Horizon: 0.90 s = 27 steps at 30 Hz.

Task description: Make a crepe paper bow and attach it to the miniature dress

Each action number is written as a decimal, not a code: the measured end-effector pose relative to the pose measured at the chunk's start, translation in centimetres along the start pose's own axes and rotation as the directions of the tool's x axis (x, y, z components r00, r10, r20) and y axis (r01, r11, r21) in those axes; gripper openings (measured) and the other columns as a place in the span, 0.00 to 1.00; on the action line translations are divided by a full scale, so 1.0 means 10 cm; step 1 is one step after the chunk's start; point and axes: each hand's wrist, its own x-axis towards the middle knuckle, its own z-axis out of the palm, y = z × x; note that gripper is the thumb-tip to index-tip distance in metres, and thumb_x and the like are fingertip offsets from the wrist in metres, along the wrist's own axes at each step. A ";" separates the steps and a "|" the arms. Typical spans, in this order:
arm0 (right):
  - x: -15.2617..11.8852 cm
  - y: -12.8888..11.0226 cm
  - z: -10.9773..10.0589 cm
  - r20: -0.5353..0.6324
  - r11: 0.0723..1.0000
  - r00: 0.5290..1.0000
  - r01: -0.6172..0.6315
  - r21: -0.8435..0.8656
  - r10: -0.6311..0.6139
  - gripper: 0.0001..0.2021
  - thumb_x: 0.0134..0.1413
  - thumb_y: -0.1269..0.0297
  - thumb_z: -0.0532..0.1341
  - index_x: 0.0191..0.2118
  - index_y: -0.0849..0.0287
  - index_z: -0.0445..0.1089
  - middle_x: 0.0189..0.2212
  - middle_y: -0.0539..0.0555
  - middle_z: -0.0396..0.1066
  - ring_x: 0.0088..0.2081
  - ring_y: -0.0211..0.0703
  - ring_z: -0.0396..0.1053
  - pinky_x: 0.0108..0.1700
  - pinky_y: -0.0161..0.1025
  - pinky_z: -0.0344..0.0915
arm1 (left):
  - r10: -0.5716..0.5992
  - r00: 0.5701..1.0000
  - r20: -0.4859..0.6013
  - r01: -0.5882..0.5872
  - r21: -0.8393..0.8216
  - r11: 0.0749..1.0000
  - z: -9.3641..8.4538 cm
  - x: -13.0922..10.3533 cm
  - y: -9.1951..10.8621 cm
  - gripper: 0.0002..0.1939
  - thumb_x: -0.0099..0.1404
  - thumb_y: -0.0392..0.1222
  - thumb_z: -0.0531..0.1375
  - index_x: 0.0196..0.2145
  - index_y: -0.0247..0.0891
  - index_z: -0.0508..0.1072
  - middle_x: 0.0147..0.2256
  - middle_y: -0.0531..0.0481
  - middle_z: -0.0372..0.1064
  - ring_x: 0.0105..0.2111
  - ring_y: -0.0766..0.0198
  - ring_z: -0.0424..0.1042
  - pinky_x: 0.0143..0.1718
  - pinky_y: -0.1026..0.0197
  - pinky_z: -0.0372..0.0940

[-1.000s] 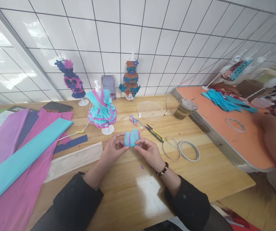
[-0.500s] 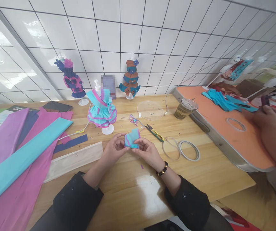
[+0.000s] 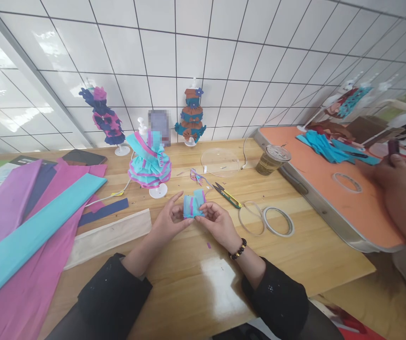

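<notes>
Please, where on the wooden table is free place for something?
The right front corner of the wooden table, between tape roll and orange table, is bare. Between the forearms: mostly bare, save a purple scrap. Crowded: the left side, under coloured sheets, and beyond the right hand, around the snips.

One view is given, from the head — pitched forward and down, close above the worktop — with the wall taken in beyond and the sleeves cut off below.

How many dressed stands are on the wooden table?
3: the navy-and-pink stand leftmost, the turquoise stand in the middle, further forward, the brown-and-teal stand rightmost.
</notes>
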 end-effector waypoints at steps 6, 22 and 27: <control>-0.01 0.01 0.01 0.016 0.999 1.000 0.008 -0.043 -0.007 0.10 0.43 0.63 0.63 0.33 0.57 0.64 0.24 0.47 0.63 0.27 0.36 0.62 0.31 0.34 0.61 | -0.001 0.999 -0.048 0.004 0.059 0.998 0.00 -0.01 0.01 0.40 0.53 0.39 0.60 0.59 0.38 0.44 0.28 0.53 0.70 0.28 0.67 0.69 0.34 0.62 0.62; -0.01 0.00 0.01 0.087 0.999 0.996 -0.008 -0.050 0.012 0.13 0.42 0.62 0.64 0.36 0.56 0.65 0.27 0.49 0.66 0.28 0.37 0.63 0.30 0.34 0.61 | 0.040 0.996 -0.077 -0.024 0.188 0.982 -0.01 -0.02 0.00 0.38 0.53 0.41 0.61 0.58 0.37 0.47 0.25 0.53 0.68 0.26 0.66 0.67 0.31 0.63 0.61; -0.01 0.00 0.00 0.048 0.997 0.999 -0.017 -0.078 0.021 0.08 0.43 0.62 0.63 0.31 0.60 0.68 0.22 0.48 0.64 0.24 0.34 0.60 0.28 0.33 0.58 | 0.044 0.996 -0.080 -0.027 0.205 0.978 -0.02 -0.01 -0.01 0.36 0.54 0.41 0.60 0.57 0.37 0.49 0.26 0.52 0.69 0.26 0.66 0.68 0.32 0.62 0.61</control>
